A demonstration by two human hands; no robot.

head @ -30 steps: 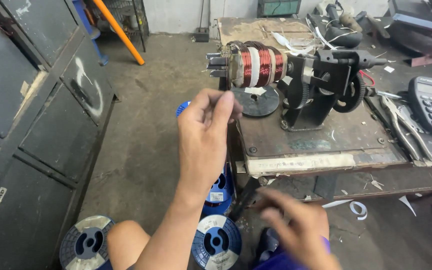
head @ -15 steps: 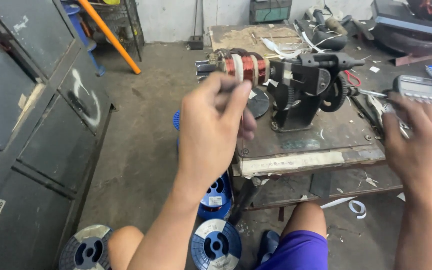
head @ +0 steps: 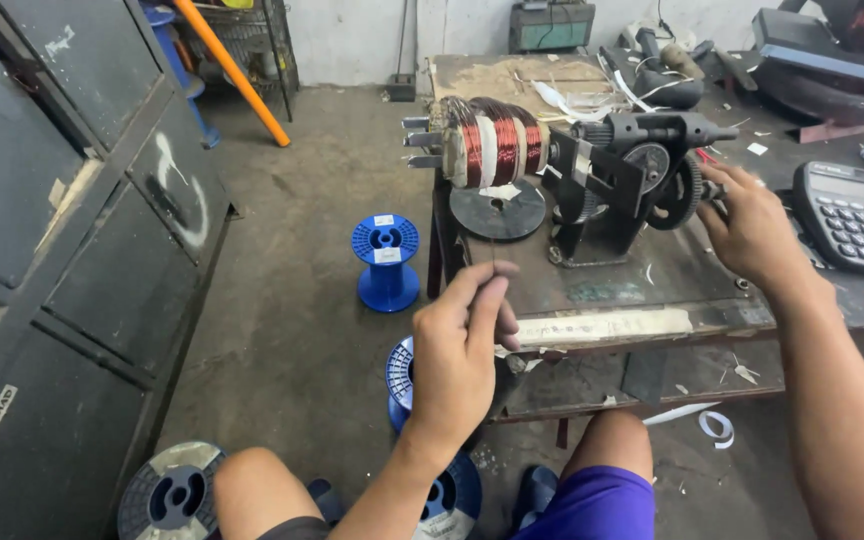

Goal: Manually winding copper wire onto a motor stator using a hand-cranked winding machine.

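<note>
A black hand-cranked winding machine (head: 617,185) stands on the worn workbench (head: 652,285). Its shaft carries a coil of copper wire (head: 497,140) with white tape bands. My left hand (head: 462,350) is in front of the bench edge, below the coil, thumb and forefinger pinched on a thin wire (head: 493,255) that runs up to the coil. My right hand (head: 752,225) is at the machine's right side, fingers closed on the crank handle (head: 709,190) beside the gear wheel. My knees show at the bottom.
Blue wire spools stand on the concrete floor: one upright (head: 385,262), one (head: 402,375) behind my left hand, two more at the bottom. A grey calculator (head: 852,215) lies at the bench's right. Dark metal cabinets (head: 62,230) line the left; an orange pole (head: 237,75) leans behind.
My left hand has dropped from beside the coil to the bench's front edge, still pinching the wire. My right hand rose from my lap to the crank handle.
</note>
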